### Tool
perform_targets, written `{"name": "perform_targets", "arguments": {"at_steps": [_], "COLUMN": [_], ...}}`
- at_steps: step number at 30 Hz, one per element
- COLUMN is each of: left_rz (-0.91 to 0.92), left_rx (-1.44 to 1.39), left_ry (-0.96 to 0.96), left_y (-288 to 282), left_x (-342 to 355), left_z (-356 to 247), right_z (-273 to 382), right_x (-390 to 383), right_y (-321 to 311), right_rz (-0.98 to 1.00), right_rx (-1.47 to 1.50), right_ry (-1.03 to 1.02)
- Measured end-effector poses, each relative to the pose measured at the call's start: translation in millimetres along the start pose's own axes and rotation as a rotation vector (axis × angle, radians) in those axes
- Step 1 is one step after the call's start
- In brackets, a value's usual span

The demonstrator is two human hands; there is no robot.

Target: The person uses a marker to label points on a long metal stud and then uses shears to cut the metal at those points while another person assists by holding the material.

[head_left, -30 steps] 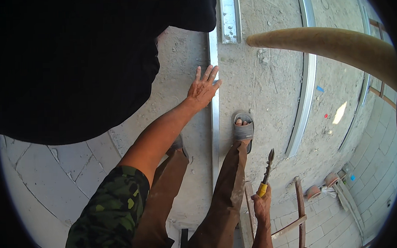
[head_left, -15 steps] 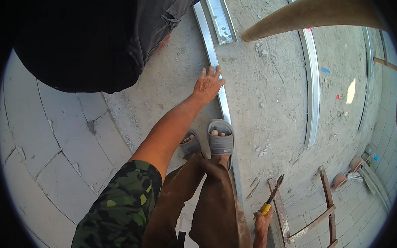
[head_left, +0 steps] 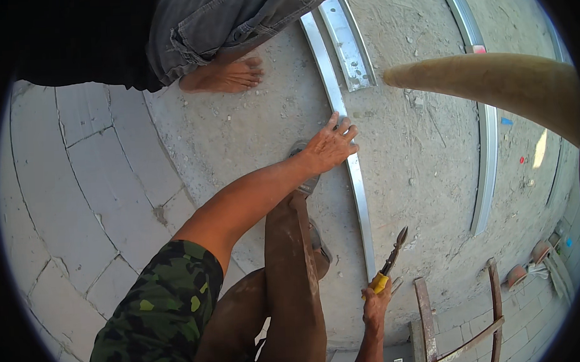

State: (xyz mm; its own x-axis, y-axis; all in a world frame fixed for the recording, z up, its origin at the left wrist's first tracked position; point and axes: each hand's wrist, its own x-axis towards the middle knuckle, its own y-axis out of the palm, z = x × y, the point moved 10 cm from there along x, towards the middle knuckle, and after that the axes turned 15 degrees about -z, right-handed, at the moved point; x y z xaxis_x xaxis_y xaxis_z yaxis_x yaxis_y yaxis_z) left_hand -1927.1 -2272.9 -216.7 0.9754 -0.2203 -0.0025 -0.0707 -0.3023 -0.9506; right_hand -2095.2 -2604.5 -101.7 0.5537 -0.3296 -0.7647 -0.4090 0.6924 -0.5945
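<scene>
My left hand (head_left: 330, 147) lies flat with the fingers spread, pressing down on a long, thin grey metal channel strip (head_left: 356, 191) that runs along the rough concrete floor (head_left: 423, 163); the strip passes right under my fingertips and stretches away both above my hand and below it, towards my right side. My right hand (head_left: 375, 304) is closed around the yellow handle of a pair of metal snips (head_left: 389, 264), whose blades point up and sit just beside the lower end of that same strip, seemingly not touching it. My foot in a grey sandal (head_left: 305, 180) rests just below my left wrist. A second, shorter metal strip (head_left: 346, 42) lies beside the long one further up, and another person's bare foot (head_left: 222, 75) stands on the floor to the left of it. A rusty metal frame (head_left: 461, 315) lies near my right hand.
</scene>
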Motion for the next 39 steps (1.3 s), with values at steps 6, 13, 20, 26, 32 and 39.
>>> {"name": "perform_targets", "arguments": {"at_steps": [6,13,20,26,32,39], "left_rz": [-0.022,0.057,0.021,0.042,0.095,0.076], "left_rx": [-0.025,-0.116,-0.016,-0.011,0.025,0.066], "left_ry": [0.13,0.222,0.452,0.608,0.632,0.785], "left_y": [0,1,-8,-4,1,4], "left_x": [15,37,59,67,66,64], "left_z": [14,57,101,100,104,101], "right_z": [58,109,134,165,178,174], "right_x": [2,5,-11,-40,-35,-4], "right_y": [53,98,133,176,207,183], "right_rz": [-0.008,-0.033,0.008,0.097,0.228,0.151], "right_rx": [0.131,0.187,0.398,0.838,0.845,0.653], "right_ry": [0.022,-0.009,0.226,0.485,0.443,0.225]}}
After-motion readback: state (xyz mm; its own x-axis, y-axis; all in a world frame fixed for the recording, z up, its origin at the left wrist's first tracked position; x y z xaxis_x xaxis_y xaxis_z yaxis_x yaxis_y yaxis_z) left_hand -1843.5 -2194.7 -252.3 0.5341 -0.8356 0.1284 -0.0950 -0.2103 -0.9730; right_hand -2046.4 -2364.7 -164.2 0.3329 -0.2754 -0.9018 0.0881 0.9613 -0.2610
